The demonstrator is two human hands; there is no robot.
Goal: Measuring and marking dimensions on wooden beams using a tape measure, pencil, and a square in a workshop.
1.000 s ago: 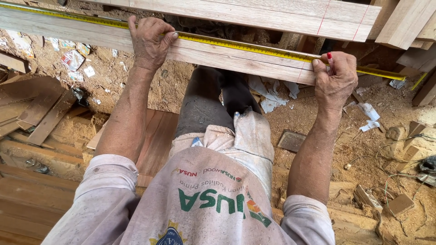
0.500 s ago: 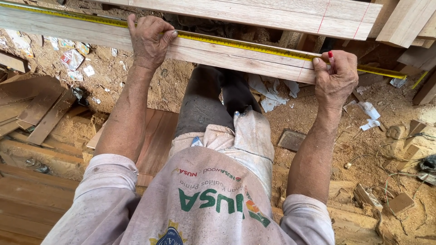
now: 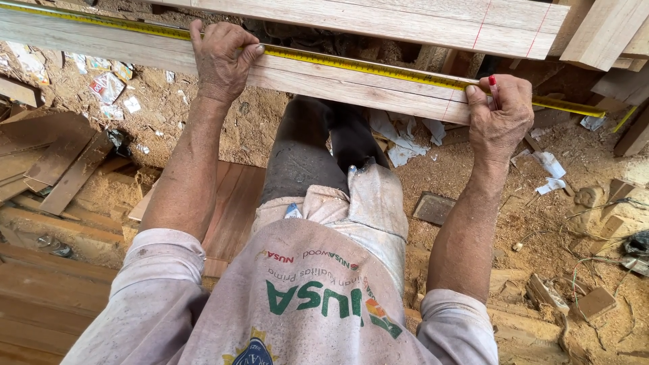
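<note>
A long pale wooden plank (image 3: 351, 84) lies across the view in front of me. A yellow tape measure (image 3: 378, 67) is stretched along its top face. My left hand (image 3: 220, 57) presses down on the tape and plank at the left. My right hand (image 3: 500, 118) rests on the plank's right end and grips a red pencil (image 3: 493, 91) with its tip at the tape. Thin red lines (image 3: 449, 101) are marked across the plank near that hand.
A second wide plank (image 3: 405, 20) with a red line lies just beyond. More boards (image 3: 602, 30) stack at the top right. Wood offcuts (image 3: 61, 169) and planks lie at the left. The sawdust floor (image 3: 554, 216) holds paper scraps, small blocks and wires.
</note>
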